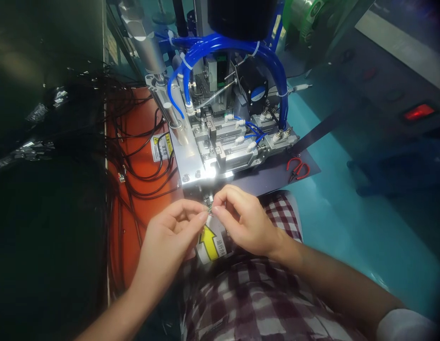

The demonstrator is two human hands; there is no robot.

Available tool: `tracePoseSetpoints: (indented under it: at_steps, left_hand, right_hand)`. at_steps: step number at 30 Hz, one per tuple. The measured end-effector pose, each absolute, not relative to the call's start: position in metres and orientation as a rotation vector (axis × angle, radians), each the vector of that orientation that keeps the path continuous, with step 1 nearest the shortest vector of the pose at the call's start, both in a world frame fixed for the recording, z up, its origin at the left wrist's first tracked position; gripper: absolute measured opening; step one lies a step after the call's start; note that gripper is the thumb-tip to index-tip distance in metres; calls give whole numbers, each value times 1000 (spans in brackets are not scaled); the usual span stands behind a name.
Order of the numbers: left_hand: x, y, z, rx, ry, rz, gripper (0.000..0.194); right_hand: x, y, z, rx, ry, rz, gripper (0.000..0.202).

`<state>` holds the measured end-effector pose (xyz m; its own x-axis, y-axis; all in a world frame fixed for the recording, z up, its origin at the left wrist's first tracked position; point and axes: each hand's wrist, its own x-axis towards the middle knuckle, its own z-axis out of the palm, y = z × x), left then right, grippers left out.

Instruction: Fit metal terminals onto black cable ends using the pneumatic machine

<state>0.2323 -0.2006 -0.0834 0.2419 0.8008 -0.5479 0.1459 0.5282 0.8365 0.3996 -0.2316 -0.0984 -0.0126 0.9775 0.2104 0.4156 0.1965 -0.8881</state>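
Thin coloured wires [210, 211] show between the fingertips of both hands, in front of the machine. My left hand [175, 227] pinches them from the left with thumb and forefinger. From the other side my right hand [243, 215] pinches the same small wires, its thumb and forefinger almost touching the left fingertips. What the wires lead to is mostly hidden by the fingers. Just beyond sits the brightly lit front edge of the metal machine [234, 142]. Below the hands lies a white label with a yellow arrow [210, 244].
Black cables [135, 177] with small metal connectors trail over the orange surface [152, 203] on the left. Blue air hoses [237, 45] arch over the machine. Red-handled cutters [298, 169] lie on the grey plate at right. A red lit switch [418, 112] is farther right.
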Motion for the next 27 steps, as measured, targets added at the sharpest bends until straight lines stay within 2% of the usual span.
tracePoseSetpoints:
  at_steps: [2,6,11,17,20,27]
  left_hand:
    - [230,-201,-86,993,1282,556,39]
    - [225,-201,-86,1116,1236,506,37]
    - [229,-203,-74,1232,1205,569,23]
    - [225,-195,-82,1171,1173,408,28]
    - [223,-193,-87,1128,1153,360,30]
    - [230,-195,-80,981,1223,503,30]
  right_hand:
    - [403,-231,-95,-1387,-1541,953,10]
    - [414,-226,-90,-1337,-1325,1478,11]
    - [428,-219,-89,-1074,-1222,1949,28]
    - [433,-215,-79,-1102,-1402,1791,14]
    - [433,-212,-75,-1164,-1500,1743,14]
    - [416,-211,-90,-1208,-1283,1594,12]
